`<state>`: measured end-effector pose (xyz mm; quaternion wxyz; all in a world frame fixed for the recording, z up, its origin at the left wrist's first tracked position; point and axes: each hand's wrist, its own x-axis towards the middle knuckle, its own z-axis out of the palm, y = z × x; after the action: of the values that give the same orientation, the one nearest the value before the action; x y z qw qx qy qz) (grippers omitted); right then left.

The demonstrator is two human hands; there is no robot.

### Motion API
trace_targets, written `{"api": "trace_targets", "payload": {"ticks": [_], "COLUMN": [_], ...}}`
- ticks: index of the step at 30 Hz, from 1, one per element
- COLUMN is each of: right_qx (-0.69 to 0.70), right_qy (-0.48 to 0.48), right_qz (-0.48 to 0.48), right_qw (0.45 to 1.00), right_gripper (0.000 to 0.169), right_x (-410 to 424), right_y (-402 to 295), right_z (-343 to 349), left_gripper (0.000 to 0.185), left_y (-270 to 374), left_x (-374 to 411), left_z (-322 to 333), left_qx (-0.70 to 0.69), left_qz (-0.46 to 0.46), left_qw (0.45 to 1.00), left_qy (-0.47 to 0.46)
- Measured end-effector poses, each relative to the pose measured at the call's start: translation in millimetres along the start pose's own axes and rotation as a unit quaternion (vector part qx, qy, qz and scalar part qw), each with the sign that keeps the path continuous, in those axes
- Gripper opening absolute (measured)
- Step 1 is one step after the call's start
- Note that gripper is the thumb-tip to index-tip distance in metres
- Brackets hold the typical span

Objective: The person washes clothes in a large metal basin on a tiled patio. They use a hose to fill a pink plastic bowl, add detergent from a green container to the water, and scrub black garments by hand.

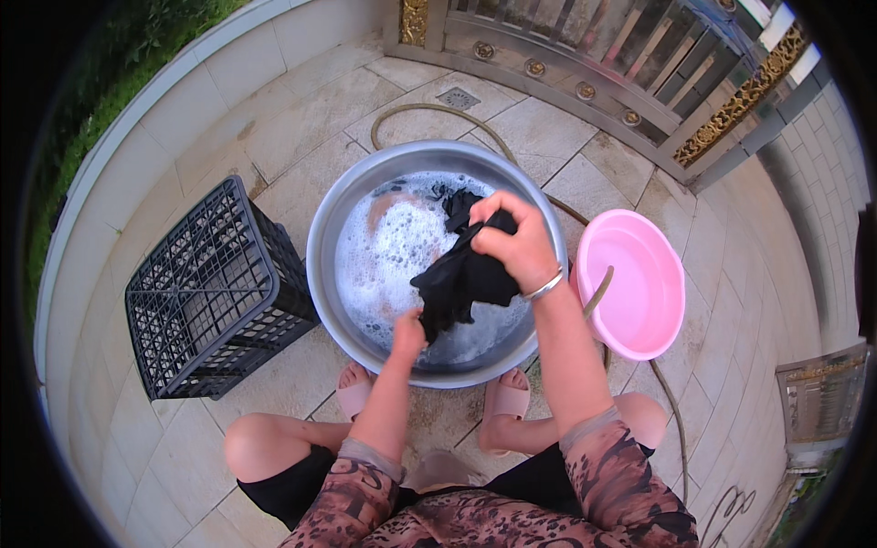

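Note:
A wide metal basin stands on the floor in front of my feet, with white suds over the water in it. My right hand grips a bunched black cloth above the basin's right half. Lower down, my left hand has hold of the same cloth at its lower left edge; some of its fingers are hidden. More dark fabric shows among the suds behind my right hand. A silver-coloured bangle circles my right wrist.
Left of the basin is a black plastic crate. A pink plastic tub sits on the right, with a hose end reaching into it. The hose loops behind the basin near a floor drain. A metal gate stands beyond.

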<state>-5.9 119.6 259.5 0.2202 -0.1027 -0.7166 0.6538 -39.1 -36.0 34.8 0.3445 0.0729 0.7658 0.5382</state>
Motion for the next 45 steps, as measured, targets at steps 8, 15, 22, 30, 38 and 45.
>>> {"api": "trace_targets", "payload": {"ticks": [8, 15, 22, 30, 38, 45], "right_qx": [0.134, 0.023, -0.305, -0.269, -0.57, -0.302], "right_qy": [-0.013, -0.142, -0.15, -0.032, -0.25, -0.108], "right_qz": [-0.036, 0.028, 0.092, 0.395, 0.417, 0.331], "right_qw": [0.99, 0.989, 0.936, 0.878, 0.662, 0.887], "right_gripper": [0.014, 0.014, 0.012, 0.047, 0.051, 0.052], "right_x": [33, 43, -12, -59, -72, -74], "right_y": [-80, -49, 144, 261, 266, 261], "right_z": [17, 0, -56, -64, 4, 11], "left_gripper": [0.022, 0.021, 0.02, 0.03, 0.044, 0.038], "left_y": [121, 122, 50, -3, -51, -36], "left_x": [-13, 28, 44, 27, 37, 43], "left_z": [-19, -72, -60, -2, 19, 23], "left_qx": [-0.218, -0.293, -0.016, 0.403, 0.366, -0.339], "left_qz": [0.066, 0.093, 0.154, 0.1, -0.102, -0.395], "left_qw": [0.971, 0.951, 0.966, 0.905, 0.925, 0.854], "left_qy": [-0.067, 0.019, 0.208, 0.092, -0.004, -0.001]}}
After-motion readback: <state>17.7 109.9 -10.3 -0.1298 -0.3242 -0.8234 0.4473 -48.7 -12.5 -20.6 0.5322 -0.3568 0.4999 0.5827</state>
